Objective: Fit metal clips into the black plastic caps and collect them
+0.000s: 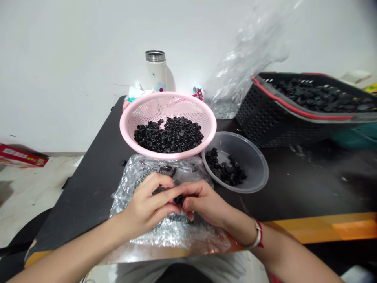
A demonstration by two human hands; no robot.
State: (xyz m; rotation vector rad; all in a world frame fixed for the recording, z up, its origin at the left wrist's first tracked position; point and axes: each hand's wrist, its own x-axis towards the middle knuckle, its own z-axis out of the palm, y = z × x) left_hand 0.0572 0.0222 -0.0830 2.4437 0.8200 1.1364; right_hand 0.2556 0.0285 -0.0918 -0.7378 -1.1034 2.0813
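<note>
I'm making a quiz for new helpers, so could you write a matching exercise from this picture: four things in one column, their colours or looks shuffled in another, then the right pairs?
Things:
1. bottle
2. perforated basin
3. round bowl
4. small held pieces

Looks:
A. see-through
B. black
C. pale, with a metallic rim
D. pink

Right pairs: 1-C, 2-D, 3-A, 4-B

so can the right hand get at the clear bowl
Probably yes: the clear bowl sits open just beyond the right hand, nothing tall between, though that hand seems busy with a black part.
</note>
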